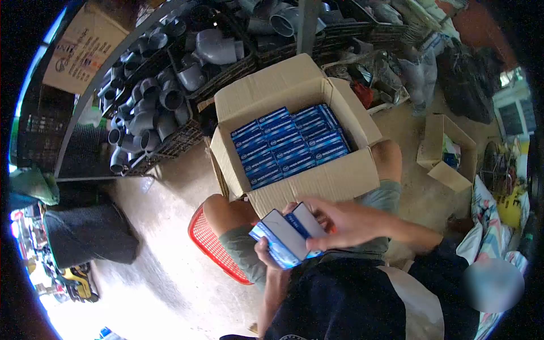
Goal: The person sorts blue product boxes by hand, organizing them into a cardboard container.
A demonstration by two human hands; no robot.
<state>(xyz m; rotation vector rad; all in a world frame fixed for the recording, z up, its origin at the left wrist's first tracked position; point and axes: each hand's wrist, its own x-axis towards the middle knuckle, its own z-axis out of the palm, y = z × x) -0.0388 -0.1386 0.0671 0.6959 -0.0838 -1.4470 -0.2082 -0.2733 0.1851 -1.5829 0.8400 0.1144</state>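
My left hand (pixel 264 253) grips a small blue-and-white carton (pixel 286 235) from below, its fingers closed round the near edge. A second small carton (pixel 307 220) rests against the first, pinched between the thumb and fingers of my right hand (pixel 334 222). Both show a plain whitish face upward and blue printed sides. Just beyond my hands stands an open cardboard box (pixel 306 188), flaps spread, between my knees. Rows of like blue cartons (pixel 292 146) fill it in a packed layer.
Black crates (pixel 181 139) of grey pipe fittings (pixel 148 122) line the back left. A red plastic basket (pixel 212 246) is beside my leg. At the right, a smaller open cardboard box (pixel 447 150) sits on the floor, near sacks (pixel 484 226).
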